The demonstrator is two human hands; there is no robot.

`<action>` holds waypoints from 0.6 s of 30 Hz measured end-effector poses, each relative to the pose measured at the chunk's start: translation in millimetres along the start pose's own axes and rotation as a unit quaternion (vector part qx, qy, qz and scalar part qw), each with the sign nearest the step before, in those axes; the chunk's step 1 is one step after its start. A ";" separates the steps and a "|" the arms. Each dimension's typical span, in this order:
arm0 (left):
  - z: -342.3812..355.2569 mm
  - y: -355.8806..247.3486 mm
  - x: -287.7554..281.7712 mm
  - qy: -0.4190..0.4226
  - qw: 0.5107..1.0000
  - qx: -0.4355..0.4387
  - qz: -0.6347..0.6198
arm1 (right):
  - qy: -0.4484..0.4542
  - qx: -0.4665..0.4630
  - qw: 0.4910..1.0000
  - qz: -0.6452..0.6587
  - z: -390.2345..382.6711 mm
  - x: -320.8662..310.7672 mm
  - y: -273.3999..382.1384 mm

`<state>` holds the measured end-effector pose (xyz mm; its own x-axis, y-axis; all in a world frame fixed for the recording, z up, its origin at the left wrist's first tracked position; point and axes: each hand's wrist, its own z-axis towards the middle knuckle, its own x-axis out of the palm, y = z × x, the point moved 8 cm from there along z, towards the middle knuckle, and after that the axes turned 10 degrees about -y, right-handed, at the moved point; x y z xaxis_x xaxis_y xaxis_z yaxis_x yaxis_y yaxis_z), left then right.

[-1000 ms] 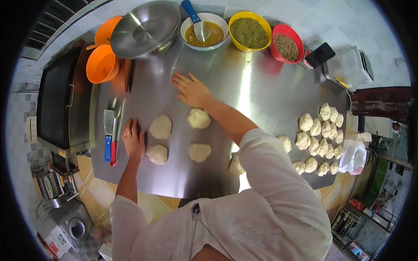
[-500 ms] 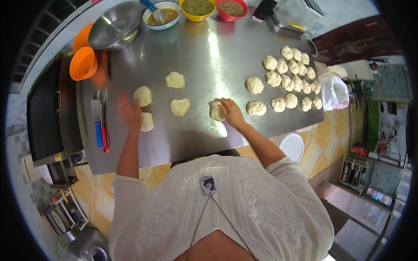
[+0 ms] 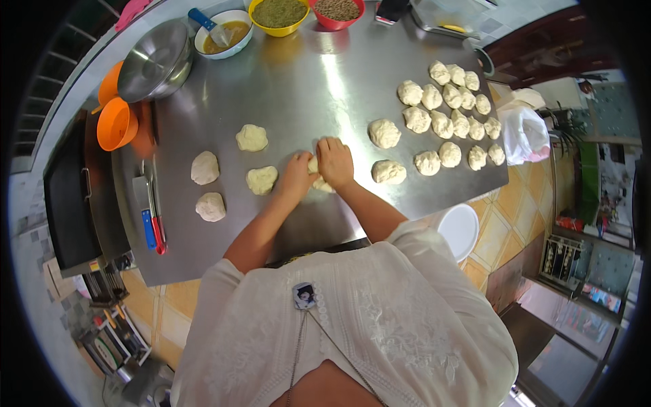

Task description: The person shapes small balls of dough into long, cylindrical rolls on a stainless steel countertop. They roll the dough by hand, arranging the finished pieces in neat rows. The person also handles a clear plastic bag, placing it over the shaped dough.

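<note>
A piece of dough [image 3: 323,185] lies on the steel table in front of me, mostly hidden under my hands. My left hand [image 3: 296,178] closes on its left side, fingers bent. From the right, my right hand [image 3: 335,161] curls over it, and the two hands nearly meet. To the left lie smooth, flattened dough pieces: one [image 3: 262,180] closest to my left hand, another [image 3: 252,138] behind it, and two more [image 3: 205,167] farther left. Nearest my right hand are two rough dough lumps, one at the front [image 3: 389,171] and one behind [image 3: 384,133].
Several dough lumps [image 3: 442,125] stand in rows at the table's right. A scraper [image 3: 146,217] and a red-handled tool [image 3: 159,234] lie at the left edge. Along the back are a steel bowl [image 3: 154,64], an oil bowl with brush [image 3: 230,41], and yellow [image 3: 278,30] and red [image 3: 336,24] bowls.
My left hand has moved right from the flattened pieces to the dough in the middle. My right hand has shifted slightly left and now grips that dough too. The view has shifted a little.
</note>
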<state>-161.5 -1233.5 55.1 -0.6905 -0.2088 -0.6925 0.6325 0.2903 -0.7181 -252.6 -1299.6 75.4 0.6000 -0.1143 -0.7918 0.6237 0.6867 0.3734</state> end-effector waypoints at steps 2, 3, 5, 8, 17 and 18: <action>29.4 0.4 3.9 0.065 0.993 -0.076 0.066 | 0.004 -0.033 0.999 0.015 26.4 18.4 -16.7; 27.8 3.4 4.2 0.046 0.994 -0.078 0.067 | 0.014 -0.025 0.998 0.054 36.6 20.8 -17.2; 27.9 10.9 -1.1 0.000 0.995 -0.071 0.069 | 0.136 0.105 0.970 0.172 50.2 22.5 -15.4; -27.4 18.1 52.3 0.108 0.925 -0.230 -0.281 | 0.228 0.270 0.914 0.199 9.6 24.4 -32.1; 21.0 -5.5 -19.8 -0.099 0.995 -0.007 -0.024 | 0.124 -0.002 0.983 0.133 45.2 40.0 6.9; 17.0 -3.6 -22.6 -0.138 0.989 0.038 -0.044 | 0.155 0.074 0.973 0.156 53.0 38.5 -2.4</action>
<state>-142.2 -1245.7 72.1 -0.6283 -0.4804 -0.6119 0.6062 0.1908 -0.7721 -204.5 -1343.7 69.6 0.6060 0.3200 -0.7282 0.5153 0.5395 0.6659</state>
